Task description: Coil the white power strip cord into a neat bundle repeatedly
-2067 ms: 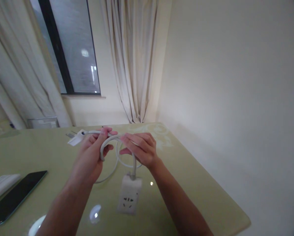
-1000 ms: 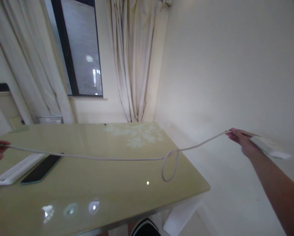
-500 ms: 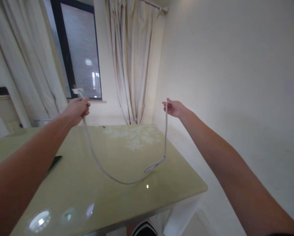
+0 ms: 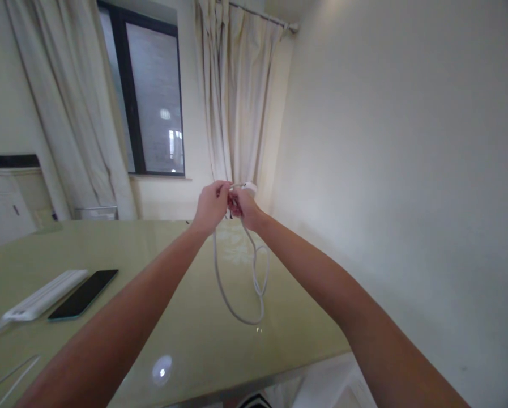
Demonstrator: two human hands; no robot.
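Observation:
Both arms reach forward above the green glass table (image 4: 109, 334). My left hand (image 4: 211, 205) and my right hand (image 4: 242, 207) meet at chest height, each with fingers closed on an end of a white power cord (image 4: 237, 309). The cord hangs down from them in a long loop with a small twist, and its lowest part touches the table. A white piece of the cord's end (image 4: 249, 186) sticks up above my right hand.
A white power strip (image 4: 41, 294) and a dark phone (image 4: 84, 293) lie at the table's left. A thin cable (image 4: 7, 374) runs at the near left corner. Curtains (image 4: 232, 102) and a window (image 4: 152, 96) stand behind; a bare wall is on the right.
My hands, held wide apart with the cord sagging between them, have come together in the middle. The cord now hangs doubled in a narrow loop.

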